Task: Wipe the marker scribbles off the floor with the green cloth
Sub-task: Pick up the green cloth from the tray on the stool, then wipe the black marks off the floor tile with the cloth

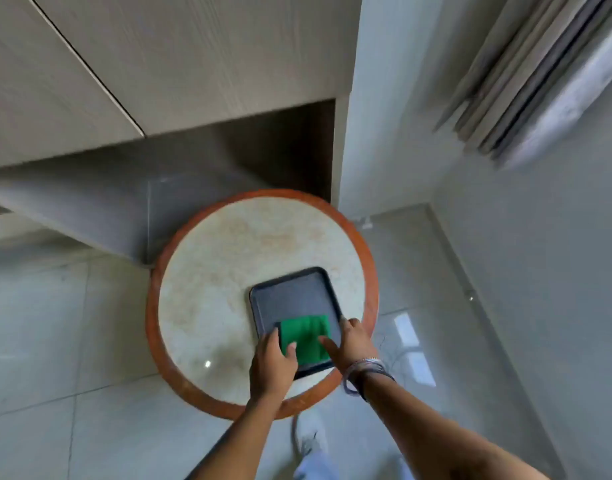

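Observation:
A folded green cloth (306, 336) lies in the near part of a dark rectangular tray (290, 296), which rests on a round stone-topped table (228, 271) with an orange rim. My left hand (273, 365) rests at the tray's near left corner, its thumb on the cloth's left edge. My right hand (349, 344), bracelets on the wrist, reaches from the right with one finger on the cloth's right side. Neither hand has closed around the cloth. Faint thin lines show on the floor (394, 348) just right of the table; I cannot tell whether they are marker scribbles.
Pale glossy floor tiles (72, 323) surround the table. Light wooden cabinets (159, 64) with a dark recess beneath stand behind it. A white wall (539, 254) and a window frame (539, 81) are on the right. My shoe (308, 434) is on the floor below the table.

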Available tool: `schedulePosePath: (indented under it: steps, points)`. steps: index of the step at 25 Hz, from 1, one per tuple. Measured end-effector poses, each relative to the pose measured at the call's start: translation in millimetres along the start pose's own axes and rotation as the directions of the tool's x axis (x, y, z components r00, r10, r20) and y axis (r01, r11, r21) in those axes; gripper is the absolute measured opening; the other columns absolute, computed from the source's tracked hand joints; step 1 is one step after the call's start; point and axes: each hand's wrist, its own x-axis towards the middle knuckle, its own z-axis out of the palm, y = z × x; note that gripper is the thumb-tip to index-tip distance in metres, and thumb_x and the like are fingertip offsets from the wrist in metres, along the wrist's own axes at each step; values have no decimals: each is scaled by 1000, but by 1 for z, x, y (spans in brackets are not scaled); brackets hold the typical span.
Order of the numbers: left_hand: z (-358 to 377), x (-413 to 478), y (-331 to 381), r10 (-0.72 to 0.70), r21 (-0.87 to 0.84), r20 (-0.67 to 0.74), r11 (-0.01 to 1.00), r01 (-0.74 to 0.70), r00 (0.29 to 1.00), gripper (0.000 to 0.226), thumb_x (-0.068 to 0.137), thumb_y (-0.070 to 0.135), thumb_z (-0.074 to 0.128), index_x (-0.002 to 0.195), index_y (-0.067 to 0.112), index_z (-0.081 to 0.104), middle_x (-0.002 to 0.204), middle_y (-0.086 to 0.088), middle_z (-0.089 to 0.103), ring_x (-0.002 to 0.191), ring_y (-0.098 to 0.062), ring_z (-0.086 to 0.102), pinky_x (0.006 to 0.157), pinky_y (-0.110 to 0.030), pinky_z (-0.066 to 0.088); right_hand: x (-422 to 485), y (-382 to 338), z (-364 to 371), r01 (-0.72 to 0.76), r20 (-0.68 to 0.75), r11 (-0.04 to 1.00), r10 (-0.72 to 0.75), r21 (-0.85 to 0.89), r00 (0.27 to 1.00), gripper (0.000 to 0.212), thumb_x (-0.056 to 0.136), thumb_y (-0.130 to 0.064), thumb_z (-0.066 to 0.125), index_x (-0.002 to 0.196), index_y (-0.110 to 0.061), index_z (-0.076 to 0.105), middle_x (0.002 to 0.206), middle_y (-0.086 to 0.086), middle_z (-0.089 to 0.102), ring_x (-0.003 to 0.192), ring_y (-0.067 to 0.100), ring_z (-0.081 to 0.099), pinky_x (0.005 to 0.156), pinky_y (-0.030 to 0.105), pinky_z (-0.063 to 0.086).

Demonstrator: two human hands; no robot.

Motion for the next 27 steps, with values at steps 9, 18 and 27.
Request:
schedulePosePath:
  steps: [9, 18, 27]
  points:
    - [69, 54, -34, -319, -317, 70, 891, 324, 945, 32, 80, 13, 72, 108, 1, 63, 110, -20, 66, 96, -34, 63, 79, -35, 49, 57, 2, 81, -504, 104, 797, 500, 333, 860, 28, 62, -30, 78, 75, -15, 59, 73, 4, 65, 70, 23, 63, 69, 34, 53]
    - [56, 4, 43, -204, -719, 334, 576, 389, 920, 23, 69, 9, 77, 90, 6, 69, 87, -15, 78, 69, -18, 74, 54, -25, 56, 7, 43, -11, -282, 274, 13, 196, 959, 942, 31, 71, 12, 59, 100, 1, 61, 90, 21, 69, 78, 34, 68, 73, 44, 60]
    - [255, -60, 61, 211, -298, 304, 947, -117, 929, 73, 81, 44, 62, 140, 12, 34, 141, -12, 47, 127, -22, 48, 108, -39, 40, -5, 295, -20, -192, 99, 105, 569, 976, 817, 26, 77, 14, 58, 100, 3, 64, 100, 24, 69, 84, 35, 67, 79, 43, 56]
